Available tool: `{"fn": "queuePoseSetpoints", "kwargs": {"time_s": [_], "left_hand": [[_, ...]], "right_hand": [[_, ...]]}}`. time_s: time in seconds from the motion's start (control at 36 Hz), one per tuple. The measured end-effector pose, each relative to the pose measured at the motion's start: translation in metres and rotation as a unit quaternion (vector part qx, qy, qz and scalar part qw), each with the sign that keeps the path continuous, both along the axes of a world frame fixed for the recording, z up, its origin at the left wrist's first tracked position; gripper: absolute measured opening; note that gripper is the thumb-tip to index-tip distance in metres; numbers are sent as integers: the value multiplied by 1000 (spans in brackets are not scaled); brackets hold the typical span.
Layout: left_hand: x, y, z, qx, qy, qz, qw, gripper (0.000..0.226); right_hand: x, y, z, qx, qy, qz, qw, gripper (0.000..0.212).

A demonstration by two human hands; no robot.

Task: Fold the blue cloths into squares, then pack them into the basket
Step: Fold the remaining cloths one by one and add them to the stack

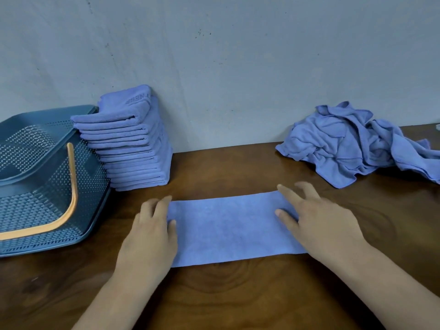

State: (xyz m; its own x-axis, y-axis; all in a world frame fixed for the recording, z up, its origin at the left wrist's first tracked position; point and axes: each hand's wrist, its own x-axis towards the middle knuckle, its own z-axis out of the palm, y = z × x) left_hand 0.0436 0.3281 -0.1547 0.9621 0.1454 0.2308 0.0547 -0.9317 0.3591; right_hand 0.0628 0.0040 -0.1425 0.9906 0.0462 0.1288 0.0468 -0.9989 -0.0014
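Note:
A blue cloth (pixel 232 228) lies flat on the wooden table as a long folded rectangle. My left hand (pixel 148 236) rests on its left end with straight fingers. My right hand (pixel 316 220) lies on its right end, fingers spread and flat. A tall stack of folded blue cloths (pixel 133 144) stands at the back left against the wall. To its left a dark blue perforated basket (pixel 42 186) with an orange handle stands on the table. A crumpled heap of unfolded blue cloths (pixel 357 144) lies at the back right.
A grey wall runs close behind the table. The brown wooden table top (pixel 226 294) shows in front of the flat cloth and between the stack and the heap. The basket touches the stack's left side.

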Motion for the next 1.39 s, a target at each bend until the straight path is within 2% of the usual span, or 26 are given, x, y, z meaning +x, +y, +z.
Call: {"fn": "queuePoseSetpoints", "kwargs": {"time_s": [0.06,0.11,0.17,0.25,0.36,0.56,0.75,0.89,0.97,1.06,1.11,1.22,1.28,1.39], "left_hand": [[-2,-11,5,41,-77,-42,995,52],[-2,-30,10,51,-102,-127,985,47],[0,-51,12,62,-43,-202,976,52],[9,-66,5,111,72,-245,960,62],[12,-53,-1,132,139,-256,948,69],[18,-18,1,135,180,-232,946,90],[24,-7,7,102,203,-226,947,103],[18,-9,11,103,224,-234,940,101],[10,-10,13,111,231,-238,937,102],[4,-9,15,102,218,-235,942,103],[3,-14,13,105,164,-223,955,98],[3,-34,10,156,37,-230,960,83],[1,-42,7,147,40,-266,952,77],[0,-46,-1,112,108,-299,942,72]], "right_hand": [[-3,6,6,-24,-53,-10,998,63],[-5,22,6,18,-86,35,995,58],[-6,41,0,54,-67,105,991,57],[-2,52,-13,97,43,177,979,61],[8,30,-18,95,110,202,969,70],[16,0,-11,88,176,174,965,95],[28,-31,1,103,241,165,951,106],[26,-41,5,120,272,180,938,109],[19,-44,8,137,265,185,936,98],[22,-39,4,211,155,144,954,71],[29,-31,-2,183,90,133,970,58],[34,-14,-9,123,47,116,985,38],[33,-9,-10,111,41,102,988,34],[33,-6,-12,120,31,79,989,18]]}}
